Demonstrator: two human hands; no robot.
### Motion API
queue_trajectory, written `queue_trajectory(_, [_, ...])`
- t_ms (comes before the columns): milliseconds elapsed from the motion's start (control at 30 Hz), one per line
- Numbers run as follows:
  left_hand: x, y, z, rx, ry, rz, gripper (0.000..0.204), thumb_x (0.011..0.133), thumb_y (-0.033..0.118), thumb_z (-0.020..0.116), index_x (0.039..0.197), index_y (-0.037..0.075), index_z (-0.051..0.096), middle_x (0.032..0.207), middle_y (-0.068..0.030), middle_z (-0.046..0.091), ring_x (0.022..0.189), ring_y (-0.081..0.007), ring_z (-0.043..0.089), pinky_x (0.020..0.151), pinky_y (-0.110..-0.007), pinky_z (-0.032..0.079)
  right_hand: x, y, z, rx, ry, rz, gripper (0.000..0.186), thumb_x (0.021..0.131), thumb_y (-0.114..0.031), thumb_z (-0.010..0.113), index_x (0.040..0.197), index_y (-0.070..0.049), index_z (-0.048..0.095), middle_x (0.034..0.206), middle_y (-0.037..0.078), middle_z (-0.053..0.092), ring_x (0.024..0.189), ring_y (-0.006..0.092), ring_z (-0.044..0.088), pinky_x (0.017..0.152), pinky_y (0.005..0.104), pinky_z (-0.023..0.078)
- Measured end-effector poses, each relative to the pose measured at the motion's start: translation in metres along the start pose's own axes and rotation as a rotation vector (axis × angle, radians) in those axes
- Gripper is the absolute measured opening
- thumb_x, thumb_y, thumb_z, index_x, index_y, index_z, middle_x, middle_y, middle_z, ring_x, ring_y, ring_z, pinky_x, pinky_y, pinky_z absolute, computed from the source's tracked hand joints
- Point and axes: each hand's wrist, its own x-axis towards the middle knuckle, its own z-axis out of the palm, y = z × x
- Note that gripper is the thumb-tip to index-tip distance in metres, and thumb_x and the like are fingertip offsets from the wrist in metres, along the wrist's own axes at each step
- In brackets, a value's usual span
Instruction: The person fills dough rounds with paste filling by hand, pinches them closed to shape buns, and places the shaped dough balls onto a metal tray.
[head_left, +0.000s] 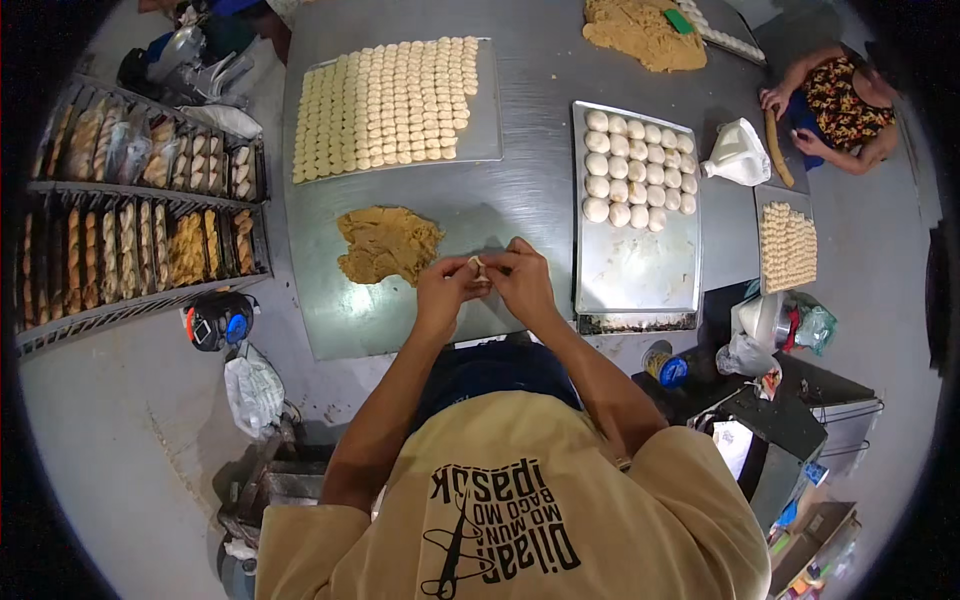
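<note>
My left hand and my right hand meet above the near part of the metal table. Between their fingertips they pinch a small pale piece of dough, partly hidden by the fingers. Beside my left hand lies a brown, lumpy mound of filling or paste. To the right of my hands, a metal tray carries rows of round pale dough balls on its far half.
Far left on the table, a sheet tray bears many small dough pieces. A larger brown mound sits at the back. Racks of bread stand at left. Across the table at right, another person handles a dough roll.
</note>
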Motion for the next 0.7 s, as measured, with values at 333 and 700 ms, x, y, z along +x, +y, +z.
queue_trajectory(333, [0.044,-0.032,-0.005,0.356,0.052,0.035,0.02,0.1,0.005,0.072,0.113,-0.007,0.08,0.094,-0.0142,0.08,0.078,-0.023,0.079,0.073,-0.035,0.067,0.012,0.053,0.025,-0.238,-0.107,-0.06,0.022,0.089,-0.014,0.079,0.106,0.0,0.082,0.105,0.02,0.067,0.086,0.04,0.071,0.079,0.049,0.06])
queue_trajectory(700, [0.045,-0.041,-0.012,1.186,0.069,0.69,0.032,0.084,0.008,0.083,0.116,0.003,0.083,0.102,-0.0186,0.078,0.088,-0.0363,0.078,0.083,-0.047,0.062,0.052,0.067,0.018,-0.058,-0.393,0.226,0.029,0.083,-0.022,0.082,0.105,-0.003,0.084,0.109,0.027,0.078,0.094,0.0447,0.076,0.085,0.0495,0.062])
